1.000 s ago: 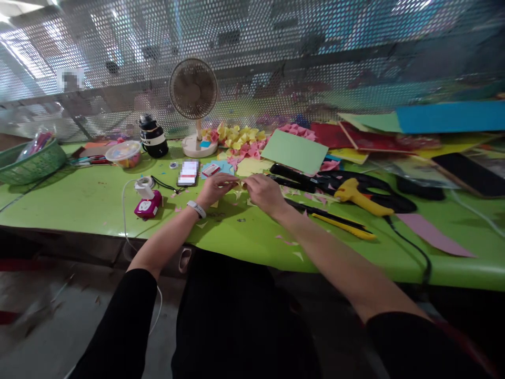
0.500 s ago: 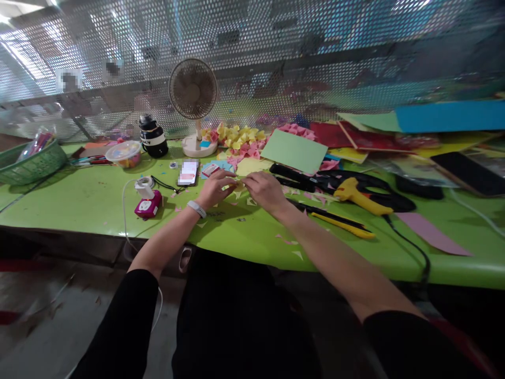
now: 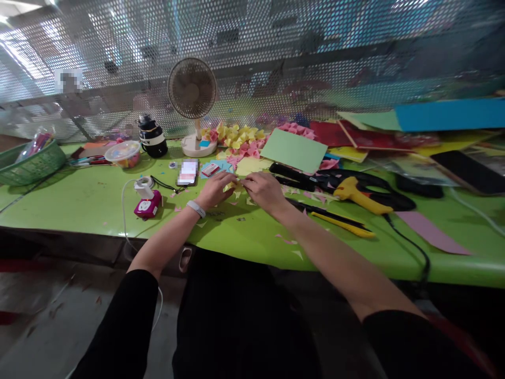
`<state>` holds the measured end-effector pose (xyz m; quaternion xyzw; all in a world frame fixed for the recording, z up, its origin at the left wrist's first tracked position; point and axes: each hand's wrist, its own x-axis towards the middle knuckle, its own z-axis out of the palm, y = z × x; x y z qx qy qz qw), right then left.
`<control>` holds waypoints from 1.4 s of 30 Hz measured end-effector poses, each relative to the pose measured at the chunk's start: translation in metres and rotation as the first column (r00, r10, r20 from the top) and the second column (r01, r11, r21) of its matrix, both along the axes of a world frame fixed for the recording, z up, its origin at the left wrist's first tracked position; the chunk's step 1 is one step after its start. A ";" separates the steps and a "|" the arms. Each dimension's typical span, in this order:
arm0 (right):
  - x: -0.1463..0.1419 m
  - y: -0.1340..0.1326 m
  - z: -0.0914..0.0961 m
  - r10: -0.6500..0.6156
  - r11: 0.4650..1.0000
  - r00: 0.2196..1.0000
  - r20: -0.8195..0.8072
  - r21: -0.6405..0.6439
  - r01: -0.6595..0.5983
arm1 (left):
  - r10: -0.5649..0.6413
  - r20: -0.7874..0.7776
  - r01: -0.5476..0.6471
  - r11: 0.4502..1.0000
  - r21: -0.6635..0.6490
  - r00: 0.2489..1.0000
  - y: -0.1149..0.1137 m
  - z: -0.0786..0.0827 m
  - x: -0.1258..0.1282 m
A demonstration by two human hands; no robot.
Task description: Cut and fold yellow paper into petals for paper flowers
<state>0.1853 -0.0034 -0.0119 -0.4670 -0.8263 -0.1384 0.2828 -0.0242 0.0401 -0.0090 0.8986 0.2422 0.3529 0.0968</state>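
Note:
My left hand [image 3: 215,191], with a pale band at its wrist, is closed around a small yellow paper piece [image 3: 235,186], its exact shape partly hidden by the fingers. My right hand [image 3: 265,192] meets it from the other side, thumb and fingers pinched at the same paper. Both hands are just above the green tabletop [image 3: 236,237]. Beyond them lie a light yellow sheet [image 3: 252,166] and blue paper [image 3: 224,167] with a small red-and-white box [image 3: 210,169] on it. Paper scraps are scattered around my hands.
Folded yellow paper pieces [image 3: 239,137] and pink ones are heaped behind, near a fan [image 3: 193,89]. Right of my hands lie a yellow-handled glue gun [image 3: 361,197] with a cord and a yellow-and-black cutter [image 3: 343,225]. A phone [image 3: 188,172] and a purple plug block [image 3: 148,205] are at left.
The fingers of both hands have shifted slightly around the yellow paper piece. Nothing else on the table has visibly moved.

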 end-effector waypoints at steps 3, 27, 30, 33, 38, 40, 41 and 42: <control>0.000 -0.001 0.000 0.000 1.000 1.000 -0.007 0.002 0.000 | -0.014 0.025 0.013 1.000 0.024 1.000 0.002 -0.003 0.000; 0.000 -0.003 -0.003 -0.050 0.997 0.994 -0.098 0.053 0.056 | 0.195 0.049 -0.201 0.958 0.205 0.980 0.001 -0.008 0.001; 0.000 -0.003 -0.004 -0.051 0.996 0.995 -0.083 0.073 0.057 | 0.193 0.012 -0.191 0.962 0.193 0.981 0.003 -0.011 0.000; 0.000 -0.004 -0.004 -0.029 0.997 0.995 -0.100 0.070 0.037 | 0.201 0.047 -0.206 0.962 0.180 0.979 0.003 -0.012 0.000; -0.003 -0.004 -0.004 -0.007 0.998 0.993 -0.116 0.066 0.014 | 0.188 0.081 -0.199 0.967 0.159 0.979 0.000 -0.011 0.002; -0.004 -0.004 -0.004 -0.030 0.995 0.996 -0.086 0.088 0.037 | 0.170 0.072 -0.179 0.972 0.153 0.983 -0.002 -0.011 0.003; -0.004 -0.004 -0.004 -0.047 0.993 0.996 -0.076 0.102 0.054 | 0.164 0.072 -0.174 0.972 0.156 0.984 -0.002 -0.011 0.003; -0.005 -0.004 -0.004 -0.063 0.991 0.995 -0.072 0.114 0.071 | 0.160 0.074 -0.170 0.972 0.163 0.984 -0.002 -0.010 0.004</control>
